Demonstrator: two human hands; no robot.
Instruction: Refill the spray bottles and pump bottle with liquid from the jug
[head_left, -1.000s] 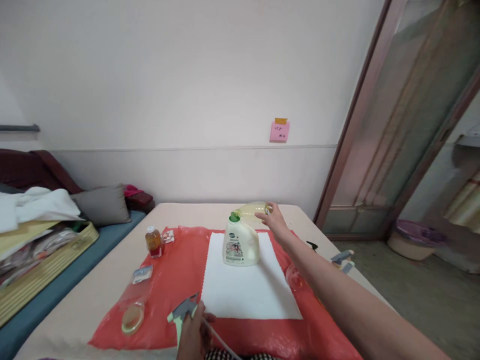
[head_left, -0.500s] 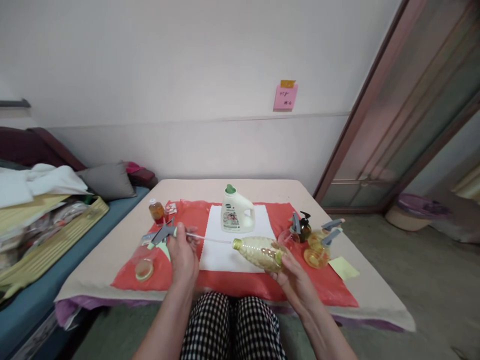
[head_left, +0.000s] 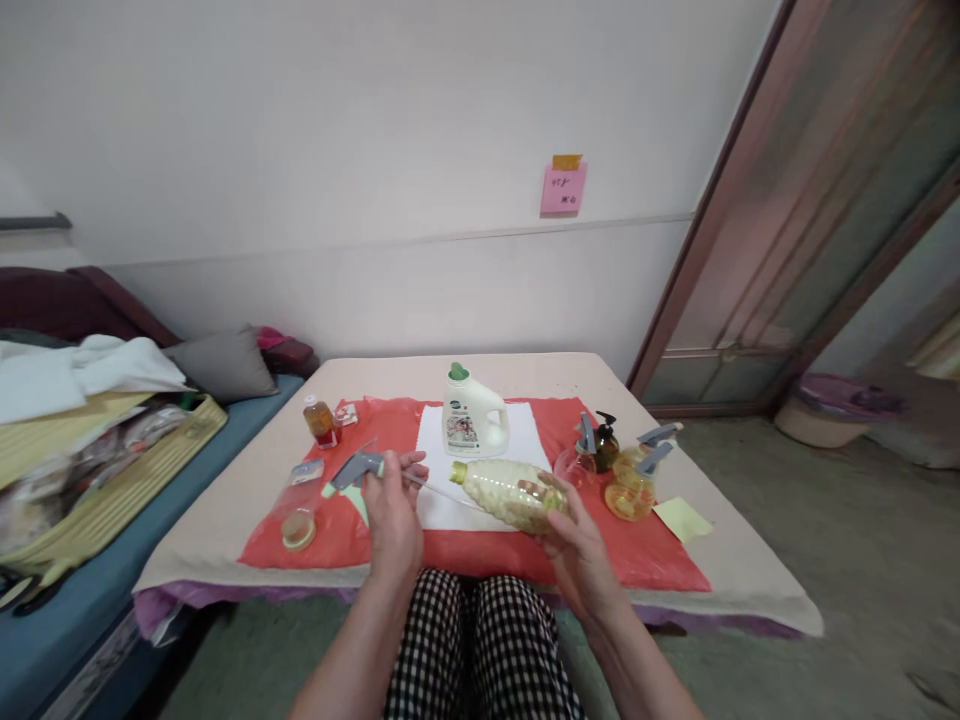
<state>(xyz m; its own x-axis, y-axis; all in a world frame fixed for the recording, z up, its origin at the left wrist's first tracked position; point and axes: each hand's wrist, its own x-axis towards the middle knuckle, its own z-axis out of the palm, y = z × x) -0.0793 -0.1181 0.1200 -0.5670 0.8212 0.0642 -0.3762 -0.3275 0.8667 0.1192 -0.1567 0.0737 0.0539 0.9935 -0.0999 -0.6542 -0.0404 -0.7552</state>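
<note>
A grey spray trigger head (head_left: 360, 467) with a long thin tube (head_left: 442, 492) is pinched in my left hand (head_left: 395, 500). The tube slants down to the right, passing below the neck of a yellow-green see-through bottle (head_left: 510, 493), and its far end is hidden by the bottle. My right hand (head_left: 576, 535) wraps the base of this bottle, which lies nearly level with its uncapped mouth towards my left hand. Both are held above a white sheet (head_left: 435, 440) on red plastic (head_left: 480, 550). Behind them stands a white detergent jug (head_left: 474, 415) with a green cap.
At right stand yellow spray bottles (head_left: 628, 495), a pinkish spray bottle (head_left: 577, 465) and a dark pump bottle (head_left: 606, 445), near a yellow note (head_left: 682, 520). Left are an amber bottle (head_left: 321, 420) and a small round container (head_left: 298, 530). A pink note (head_left: 563, 188) hangs on the wall.
My left hand has moved right with the spray head. The tube's end, just at the bottle's mouth before, now runs below the neck. The bottle has shifted slightly left and up.
</note>
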